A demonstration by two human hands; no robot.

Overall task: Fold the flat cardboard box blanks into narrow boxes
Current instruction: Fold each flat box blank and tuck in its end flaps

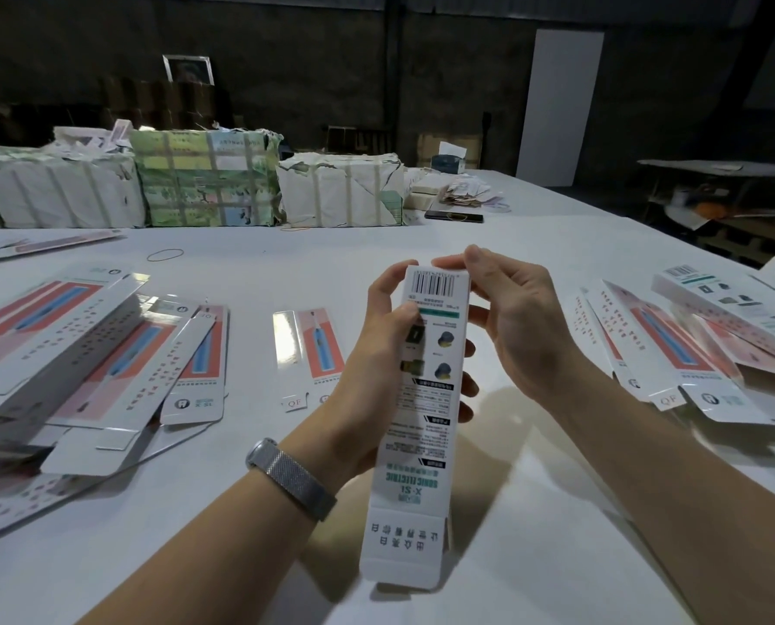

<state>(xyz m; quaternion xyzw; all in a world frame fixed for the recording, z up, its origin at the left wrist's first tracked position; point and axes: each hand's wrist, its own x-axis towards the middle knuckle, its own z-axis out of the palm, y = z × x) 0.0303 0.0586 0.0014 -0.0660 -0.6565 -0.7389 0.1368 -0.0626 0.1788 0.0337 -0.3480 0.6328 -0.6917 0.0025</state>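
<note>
The near flap of the box (421, 399) hung unfolded toward the camera, so that end was not yet closed, while the body had already been squared up into a narrow tube held above the table (534, 512). The box ran lengthwise away from the person, between the two hands. The left hand (379, 349) gripped it from the left side, thumb laid on the printed face and fingers curled behind. The right hand (512, 322) sat just right of the far end, fingertips bent onto the top edge by the barcode, seemingly pressing the far flap shut; whether that flap was fully tucked could not be told. Judging by that, this box was about half done, with the near end left. Flat blanks (83, 354) lay heaped at the left, one single blank (307, 354) lay just beyond the left wrist, and another pile (692, 340) spread at the right, whether folded or not was unclear. So much of the job seemed to remain. Farther back stood wrapped bundles (205, 178).
</note>
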